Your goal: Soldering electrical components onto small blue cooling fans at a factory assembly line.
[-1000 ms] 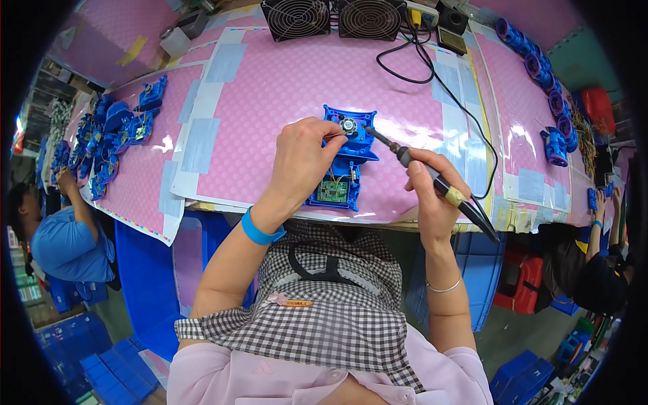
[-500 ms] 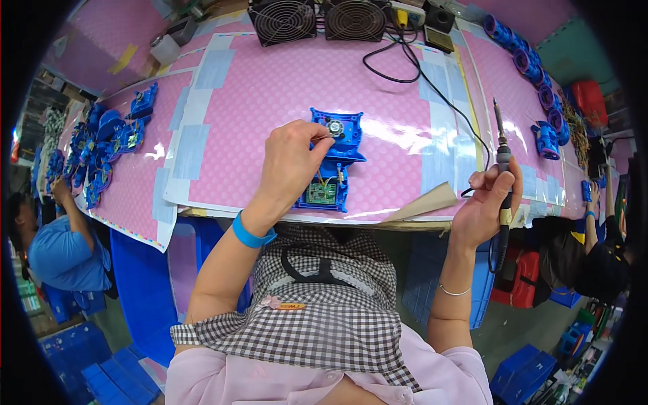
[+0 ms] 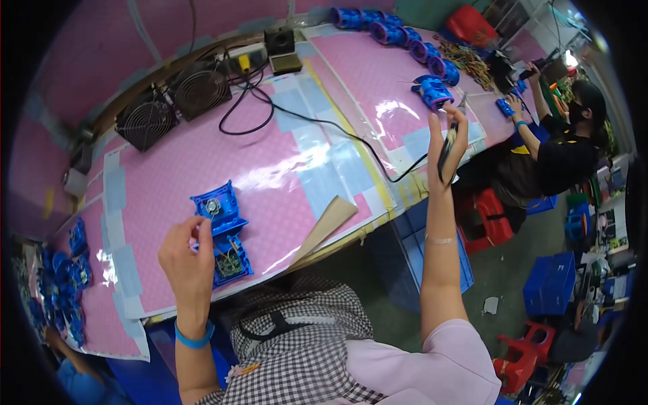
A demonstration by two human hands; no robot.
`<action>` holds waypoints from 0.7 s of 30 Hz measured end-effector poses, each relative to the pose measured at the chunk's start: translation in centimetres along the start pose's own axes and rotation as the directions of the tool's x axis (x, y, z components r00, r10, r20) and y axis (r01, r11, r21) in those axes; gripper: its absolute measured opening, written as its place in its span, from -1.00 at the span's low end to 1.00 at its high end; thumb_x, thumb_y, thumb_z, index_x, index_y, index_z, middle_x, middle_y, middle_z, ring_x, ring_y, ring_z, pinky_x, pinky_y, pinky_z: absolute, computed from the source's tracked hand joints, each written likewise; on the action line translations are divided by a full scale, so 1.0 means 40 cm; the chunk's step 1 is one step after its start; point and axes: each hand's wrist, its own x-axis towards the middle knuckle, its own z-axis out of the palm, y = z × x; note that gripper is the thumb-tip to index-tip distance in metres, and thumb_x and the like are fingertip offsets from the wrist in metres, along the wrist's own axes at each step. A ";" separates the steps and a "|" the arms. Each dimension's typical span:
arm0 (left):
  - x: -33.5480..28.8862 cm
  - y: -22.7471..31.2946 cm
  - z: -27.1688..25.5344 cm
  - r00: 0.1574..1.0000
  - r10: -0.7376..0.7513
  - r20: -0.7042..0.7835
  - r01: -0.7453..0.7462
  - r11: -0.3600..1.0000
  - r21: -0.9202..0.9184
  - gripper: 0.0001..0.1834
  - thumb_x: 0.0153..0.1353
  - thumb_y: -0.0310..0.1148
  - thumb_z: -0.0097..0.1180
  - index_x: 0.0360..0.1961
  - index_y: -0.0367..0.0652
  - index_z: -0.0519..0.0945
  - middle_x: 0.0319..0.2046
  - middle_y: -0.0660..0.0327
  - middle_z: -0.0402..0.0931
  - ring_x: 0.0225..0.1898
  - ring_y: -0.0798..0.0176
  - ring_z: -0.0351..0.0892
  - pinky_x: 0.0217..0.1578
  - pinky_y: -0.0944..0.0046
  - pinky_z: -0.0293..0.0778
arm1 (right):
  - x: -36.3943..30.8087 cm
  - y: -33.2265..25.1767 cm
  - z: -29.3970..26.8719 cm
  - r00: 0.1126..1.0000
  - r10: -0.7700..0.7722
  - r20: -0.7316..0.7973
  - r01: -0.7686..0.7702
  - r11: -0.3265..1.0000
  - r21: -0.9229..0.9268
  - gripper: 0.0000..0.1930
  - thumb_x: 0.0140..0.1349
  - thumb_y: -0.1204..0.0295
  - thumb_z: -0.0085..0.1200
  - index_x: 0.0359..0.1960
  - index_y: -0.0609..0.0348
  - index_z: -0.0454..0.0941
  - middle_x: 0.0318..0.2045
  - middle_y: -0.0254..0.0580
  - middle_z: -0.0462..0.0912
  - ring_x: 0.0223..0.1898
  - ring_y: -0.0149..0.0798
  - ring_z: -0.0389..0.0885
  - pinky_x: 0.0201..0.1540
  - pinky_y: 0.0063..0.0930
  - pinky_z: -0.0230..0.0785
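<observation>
My right hand [image 3: 448, 138] is stretched far out to the right, closed around a soldering iron [image 3: 445, 156]. Its fingertips are beside a blue round housing [image 3: 432, 92]; whether they touch it I cannot tell. My left hand [image 3: 185, 260] hovers at the left side of an opened blue housing [image 3: 229, 219], thumb and forefinger pinched; anything between them is too small to make out. A small round metal part [image 3: 213, 207] sits in the housing's upper half, and a green circuit board [image 3: 229, 265] with thin wires lies in the lower half.
A black cable [image 3: 331, 123] loops across the pink table. Two black fans [image 3: 199, 88] stand at the back beside a soldering-iron stand [image 3: 285, 62]. Blue round housings [image 3: 388, 32] line the far right, with blue housings [image 3: 64, 277] piled left. A co-worker [image 3: 550, 152] sits at right.
The view has swung to the right. My right hand has reached out with the soldering iron to the blue round housing. The left hand has come slightly away from the opened housing.
</observation>
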 end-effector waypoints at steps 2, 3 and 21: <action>-0.007 0.021 -0.016 0.967 -0.117 0.228 0.098 0.991 0.090 -0.77 0.07 -0.30 0.27 -0.35 -0.27 0.63 -0.62 0.07 0.51 -0.53 0.06 0.53 -0.50 0.13 0.38 | 0.088 0.129 0.001 0.999 -0.034 0.000 0.033 0.993 -0.115 -0.58 0.00 0.40 0.35 -0.11 0.17 0.46 -0.22 -0.18 0.56 -0.14 -0.29 0.46 0.02 -0.45 0.26; -0.020 0.006 -0.010 0.971 -0.074 0.229 0.038 0.987 0.154 -0.69 0.05 -0.20 0.29 -0.42 -0.28 0.61 -0.63 0.04 0.50 -0.57 0.02 0.52 -0.55 0.10 0.37 | 0.120 0.158 0.034 1.000 0.003 0.023 0.001 0.984 -0.176 -0.51 -0.07 0.35 0.41 -0.10 0.14 0.46 -0.25 -0.15 0.56 -0.17 -0.24 0.48 -0.02 -0.41 0.30; -0.215 -0.487 -0.466 0.843 -0.499 -0.202 0.476 0.516 0.712 -0.85 0.04 -0.32 0.17 -0.37 -0.13 0.63 -0.38 -0.02 0.58 -0.28 -0.11 0.58 -0.27 -0.08 0.47 | 0.095 0.159 0.127 0.866 -0.302 0.399 0.305 0.951 0.057 -0.53 0.06 0.37 0.35 -0.06 0.25 0.39 -0.05 -0.06 0.51 -0.04 -0.18 0.45 0.09 -0.33 0.26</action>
